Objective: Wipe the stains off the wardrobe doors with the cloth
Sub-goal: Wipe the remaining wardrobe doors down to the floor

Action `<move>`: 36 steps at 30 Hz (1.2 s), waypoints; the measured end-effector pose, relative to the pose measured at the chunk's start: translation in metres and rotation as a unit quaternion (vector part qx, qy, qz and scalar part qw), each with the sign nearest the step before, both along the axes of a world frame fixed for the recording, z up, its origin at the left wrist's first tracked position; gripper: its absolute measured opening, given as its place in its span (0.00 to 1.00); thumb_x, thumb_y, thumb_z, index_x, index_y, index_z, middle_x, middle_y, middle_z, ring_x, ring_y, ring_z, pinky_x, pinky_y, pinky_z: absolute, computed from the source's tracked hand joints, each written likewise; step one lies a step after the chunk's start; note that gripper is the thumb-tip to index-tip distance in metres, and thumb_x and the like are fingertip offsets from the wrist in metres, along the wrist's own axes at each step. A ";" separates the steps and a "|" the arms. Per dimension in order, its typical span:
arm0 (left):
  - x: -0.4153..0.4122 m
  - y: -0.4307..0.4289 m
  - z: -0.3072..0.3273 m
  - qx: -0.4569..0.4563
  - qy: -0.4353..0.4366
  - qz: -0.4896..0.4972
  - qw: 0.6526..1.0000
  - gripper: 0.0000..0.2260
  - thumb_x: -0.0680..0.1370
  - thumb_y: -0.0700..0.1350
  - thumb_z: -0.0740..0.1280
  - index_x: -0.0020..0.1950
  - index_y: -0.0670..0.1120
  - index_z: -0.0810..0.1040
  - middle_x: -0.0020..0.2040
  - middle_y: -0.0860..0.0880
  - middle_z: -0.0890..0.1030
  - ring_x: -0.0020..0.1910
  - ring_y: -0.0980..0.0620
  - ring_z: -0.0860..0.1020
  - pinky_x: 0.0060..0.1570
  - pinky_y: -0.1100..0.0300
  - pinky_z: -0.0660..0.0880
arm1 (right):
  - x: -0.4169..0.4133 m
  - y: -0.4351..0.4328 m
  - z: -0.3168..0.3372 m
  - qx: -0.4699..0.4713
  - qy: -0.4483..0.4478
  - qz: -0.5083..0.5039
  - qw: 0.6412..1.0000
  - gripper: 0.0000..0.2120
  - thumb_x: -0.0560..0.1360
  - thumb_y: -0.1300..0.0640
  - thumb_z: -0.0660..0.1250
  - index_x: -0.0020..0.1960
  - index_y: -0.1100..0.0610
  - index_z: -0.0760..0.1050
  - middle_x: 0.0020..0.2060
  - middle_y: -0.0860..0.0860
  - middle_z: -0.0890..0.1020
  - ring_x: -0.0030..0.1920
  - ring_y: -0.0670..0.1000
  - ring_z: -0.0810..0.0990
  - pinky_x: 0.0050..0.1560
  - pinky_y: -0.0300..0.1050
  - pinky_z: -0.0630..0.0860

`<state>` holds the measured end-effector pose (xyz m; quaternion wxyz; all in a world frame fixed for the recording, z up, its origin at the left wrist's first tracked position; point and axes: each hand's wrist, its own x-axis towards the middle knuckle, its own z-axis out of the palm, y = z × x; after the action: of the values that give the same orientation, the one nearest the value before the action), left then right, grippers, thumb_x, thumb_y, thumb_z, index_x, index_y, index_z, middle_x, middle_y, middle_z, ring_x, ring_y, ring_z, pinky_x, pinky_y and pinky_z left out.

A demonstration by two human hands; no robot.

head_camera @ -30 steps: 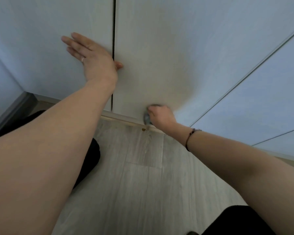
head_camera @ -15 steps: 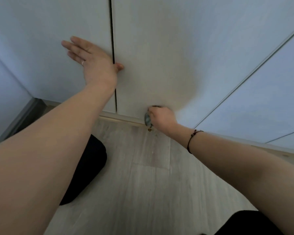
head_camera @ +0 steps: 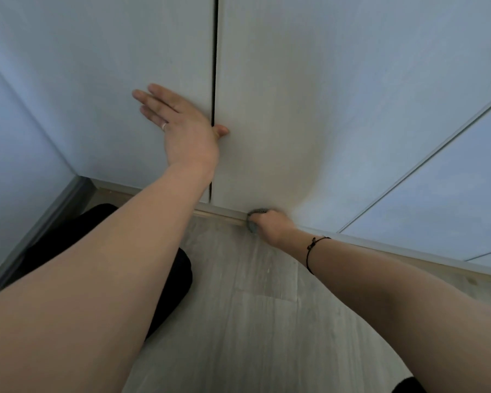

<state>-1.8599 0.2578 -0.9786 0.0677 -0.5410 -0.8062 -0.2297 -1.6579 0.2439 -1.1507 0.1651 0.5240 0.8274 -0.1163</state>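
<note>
1. Under the straight fingers of the left hand (head_camera: 182, 129) lies the left wardrobe door (head_camera: 97, 66), a pale matt panel. The palm is flat against it, and the fingers are loosely spread, pointing up and to the left and grasping nothing.
2. Just past that hand's thumb (head_camera: 221, 131) runs the dark gap (head_camera: 214, 52) between the doors. The thumb tip crosses it onto the right wardrobe door (head_camera: 295, 80), which is equally pale.
3. Well to the right of both hands' fingers, a further door (head_camera: 437, 180) angles away behind a thin light edge.
4. Below the fingers of both hands spreads the grey wood-grain floor (head_camera: 253, 321). A narrow base strip (head_camera: 219, 215) meets it along the foot of the doors.
5. Down and left of the left fingers, beneath the forearm, a black-clad leg (head_camera: 68, 231) rests on the floor.
6. The right hand (head_camera: 270, 226) sits low at the bottom edge of the right door, with its fingers curled tight round the cloth.
7. The cloth (head_camera: 253, 222) is grey and bunched small, and shows only at the fingertip side of that fist. It is pressed where the right door's bottom edge meets the base strip.
8. Behind the clenched fingers, a thin dark bracelet (head_camera: 312, 248) circles the right wrist.
9. A pale ring (head_camera: 164, 126) sits at the base of one left finger.
</note>
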 end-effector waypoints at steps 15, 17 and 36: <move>0.001 0.002 0.000 0.017 -0.032 -0.006 0.999 0.58 0.70 0.63 0.72 0.72 0.21 0.44 0.70 0.17 0.49 0.73 0.19 0.49 0.74 0.36 0.56 | -0.079 -0.001 0.017 0.045 0.102 -0.037 0.993 0.16 0.82 0.56 0.59 0.69 0.55 0.74 0.60 0.62 0.81 0.58 0.65 0.80 0.51 0.52 0.75; 0.002 0.003 -0.002 0.025 -0.032 -0.002 0.999 0.59 0.69 0.63 0.72 0.72 0.20 0.44 0.70 0.16 0.49 0.73 0.19 0.50 0.74 0.37 0.58 | -0.110 0.008 0.028 0.066 0.152 -0.012 0.986 0.15 0.81 0.61 0.59 0.67 0.58 0.74 0.58 0.63 0.81 0.55 0.65 0.80 0.45 0.51 0.71; 0.000 0.006 0.000 0.017 -0.136 0.007 0.991 0.60 0.69 0.63 0.74 0.75 0.25 0.40 0.72 0.19 0.43 0.76 0.25 0.44 0.77 0.45 0.42 | 0.125 -0.040 0.112 0.145 0.134 -0.175 0.965 0.14 0.74 0.63 0.61 0.50 0.52 0.84 0.41 0.46 0.84 0.43 0.52 0.80 0.44 0.42 0.73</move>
<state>-1.8602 0.2636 -0.9784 -0.0317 -0.4977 -0.8076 -0.3146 -1.5334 0.2043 -1.0382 -0.0477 0.6589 0.7451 -0.0917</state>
